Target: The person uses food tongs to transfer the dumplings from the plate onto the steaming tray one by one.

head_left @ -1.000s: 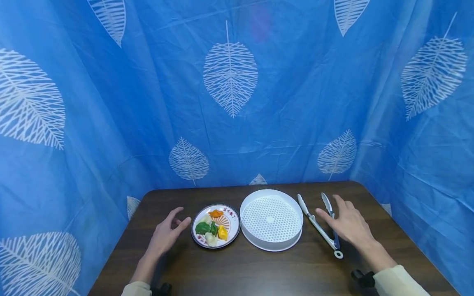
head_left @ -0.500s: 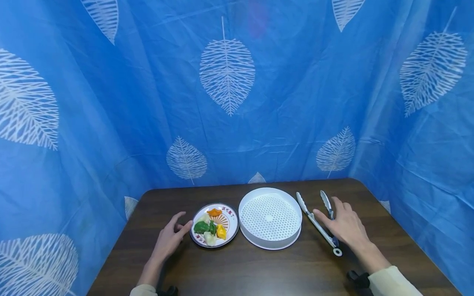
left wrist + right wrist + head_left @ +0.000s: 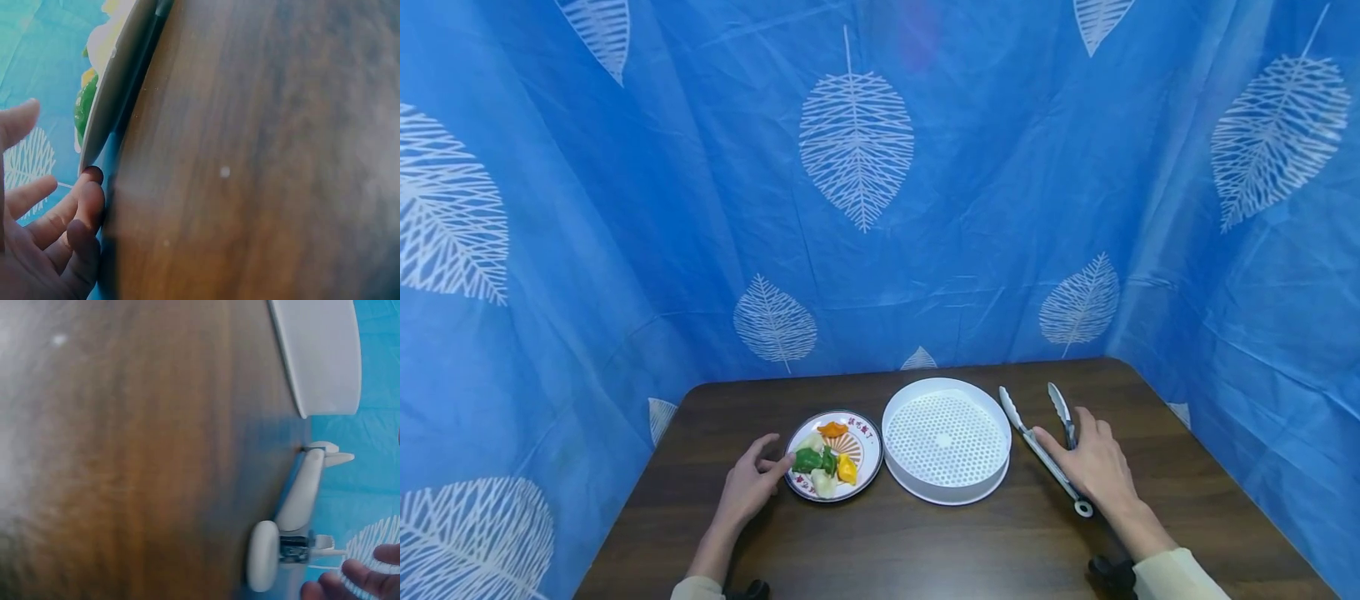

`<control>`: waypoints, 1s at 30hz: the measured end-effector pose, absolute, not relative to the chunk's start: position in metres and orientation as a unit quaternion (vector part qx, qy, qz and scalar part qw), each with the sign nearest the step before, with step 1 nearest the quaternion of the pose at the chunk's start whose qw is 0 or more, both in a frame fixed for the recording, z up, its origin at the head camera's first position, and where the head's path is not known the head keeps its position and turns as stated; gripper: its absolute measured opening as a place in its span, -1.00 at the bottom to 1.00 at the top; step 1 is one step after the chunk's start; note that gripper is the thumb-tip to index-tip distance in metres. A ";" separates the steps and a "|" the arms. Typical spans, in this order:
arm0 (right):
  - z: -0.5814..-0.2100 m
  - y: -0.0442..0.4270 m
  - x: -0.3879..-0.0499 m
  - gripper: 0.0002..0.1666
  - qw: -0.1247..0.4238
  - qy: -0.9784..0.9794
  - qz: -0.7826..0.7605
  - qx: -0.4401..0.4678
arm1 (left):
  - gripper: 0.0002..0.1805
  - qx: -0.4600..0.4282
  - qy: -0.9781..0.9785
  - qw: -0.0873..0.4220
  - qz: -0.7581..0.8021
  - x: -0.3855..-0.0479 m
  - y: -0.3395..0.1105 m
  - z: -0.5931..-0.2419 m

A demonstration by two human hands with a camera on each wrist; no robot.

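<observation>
My left hand (image 3: 751,485) is at the left edge of a round plate (image 3: 867,457) with a dark rim. In the left wrist view its fingertips (image 3: 90,178) touch the underside of the plate's edge, while the thumb stands apart above. Orange, white, green and yellow dumpling-like pieces (image 3: 808,460) lie on the plate. My right hand (image 3: 1101,467) hovers over the spread tongs (image 3: 1054,468), thumb and fingers apart, partly hiding the right arm. In the right wrist view its fingers (image 3: 369,578) are beside the tongs' ring end (image 3: 263,556) and do not grip it.
A round white tray with a perforated bottom (image 3: 946,437) stands between plate and tongs, close beside the plate. The dark wooden table (image 3: 880,546) ends at a blue curtain (image 3: 970,208) with white leaf prints, at the back and both sides.
My left hand has moved right to the plate, its thumb now over the rim. The right hand has shifted slightly left over the tongs. The head view has tilted and shifted a little.
</observation>
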State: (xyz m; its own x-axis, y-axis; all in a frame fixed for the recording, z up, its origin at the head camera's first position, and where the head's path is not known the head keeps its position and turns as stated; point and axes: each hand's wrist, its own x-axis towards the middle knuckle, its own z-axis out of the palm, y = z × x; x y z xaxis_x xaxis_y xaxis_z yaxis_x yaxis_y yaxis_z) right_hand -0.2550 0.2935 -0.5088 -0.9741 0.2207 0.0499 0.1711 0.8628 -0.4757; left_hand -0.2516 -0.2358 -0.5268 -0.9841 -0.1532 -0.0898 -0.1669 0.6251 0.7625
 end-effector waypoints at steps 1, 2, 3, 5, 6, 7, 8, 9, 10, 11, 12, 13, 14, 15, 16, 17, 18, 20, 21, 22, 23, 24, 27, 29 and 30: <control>-0.510 0.293 -0.255 0.42 0.058 -0.963 0.244 -0.099 | -0.11 -0.090 0.900 0.007 0.426 -0.252 -0.235 -0.527; -0.512 0.293 -0.255 0.41 0.066 -0.962 0.246 -0.095 | -0.12 -0.090 0.900 0.007 0.427 -0.252 -0.235 -0.527; -0.514 0.293 -0.255 0.40 0.073 -0.962 0.248 -0.092 | -0.13 -0.092 0.899 0.006 0.428 -0.252 -0.235 -0.528; -0.517 0.293 -0.255 0.39 0.085 -0.960 0.251 -0.086 | -0.15 -0.095 0.898 0.006 0.430 -0.252 -0.235 -0.528; -0.518 0.293 -0.255 0.38 0.089 -0.960 0.251 -0.086 | -0.16 -0.097 0.898 0.007 0.429 -0.253 -0.235 -0.528; -0.520 0.293 -0.255 0.38 0.093 -0.960 0.251 -0.087 | -0.18 -0.097 0.899 0.007 0.426 -0.253 -0.235 -0.529; -0.521 0.292 -0.255 0.37 0.095 -0.959 0.252 -0.088 | -0.19 -0.096 0.901 0.006 0.423 -0.253 -0.235 -0.529; -0.522 0.292 -0.256 0.36 0.097 -0.959 0.252 -0.088 | -0.20 -0.096 0.903 0.004 0.418 -0.254 -0.235 -0.529; -0.523 0.292 -0.256 0.36 0.100 -0.958 0.253 -0.089 | -0.22 -0.094 0.906 0.002 0.412 -0.255 -0.235 -0.530; -0.524 0.292 -0.256 0.35 0.103 -0.958 0.254 -0.090 | -0.24 -0.093 0.909 0.001 0.406 -0.255 -0.235 -0.530; -0.525 0.292 -0.257 0.35 0.105 -0.957 0.255 -0.091 | -0.25 -0.092 0.912 -0.001 0.400 -0.256 -0.235 -0.531; -0.526 0.292 -0.257 0.34 0.108 -0.956 0.256 -0.093 | -0.27 -0.092 0.914 -0.002 0.396 -0.256 -0.235 -0.532; -0.527 0.292 -0.257 0.34 0.109 -0.956 0.257 -0.094 | -0.29 -0.091 0.916 -0.002 0.391 -0.256 -0.236 -0.532; -0.528 0.292 -0.257 0.33 0.112 -0.955 0.257 -0.094 | -0.30 -0.091 0.918 -0.002 0.387 -0.257 -0.236 -0.533; -0.529 0.293 -0.257 0.34 0.113 -0.954 0.259 -0.095 | -0.31 -0.092 0.918 -0.001 0.386 -0.257 -0.236 -0.533; -0.531 0.293 -0.257 0.34 0.114 -0.954 0.261 -0.095 | -0.32 -0.092 0.918 0.000 0.386 -0.258 -0.236 -0.534; -0.532 0.294 -0.257 0.34 0.114 -0.953 0.262 -0.095 | -0.33 -0.091 0.919 0.001 0.383 -0.258 -0.236 -0.534; -0.536 0.296 -0.257 0.36 0.116 -0.953 0.264 -0.095 | -0.33 -0.091 0.921 0.002 0.380 -0.259 -0.236 -0.534; -0.537 0.296 -0.257 0.37 0.116 -0.952 0.266 -0.095 | -0.34 -0.093 0.920 0.003 0.381 -0.259 -0.235 -0.534; -0.539 0.297 -0.257 0.38 0.114 -0.952 0.267 -0.096 | -0.34 -0.094 0.919 0.005 0.383 -0.259 -0.235 -0.534; -0.540 0.297 -0.257 0.39 0.113 -0.952 0.267 -0.097 | -0.35 -0.095 0.919 0.004 0.382 -0.259 -0.235 -0.534; -0.541 0.298 -0.257 0.40 0.111 -0.952 0.268 -0.097 | -0.35 -0.096 0.919 0.005 0.383 -0.259 -0.234 -0.534; -0.543 0.298 -0.258 0.43 0.106 -0.952 0.269 -0.104 | -0.36 -0.100 0.916 0.006 0.388 -0.258 -0.234 -0.534; -0.545 0.297 -0.258 0.44 0.103 -0.951 0.271 -0.109 | -0.35 -0.100 0.916 0.006 0.389 -0.257 -0.234 -0.533; -0.545 0.297 -0.258 0.45 0.102 -0.951 0.270 -0.111 | -0.35 -0.101 0.915 0.007 0.391 -0.257 -0.234 -0.533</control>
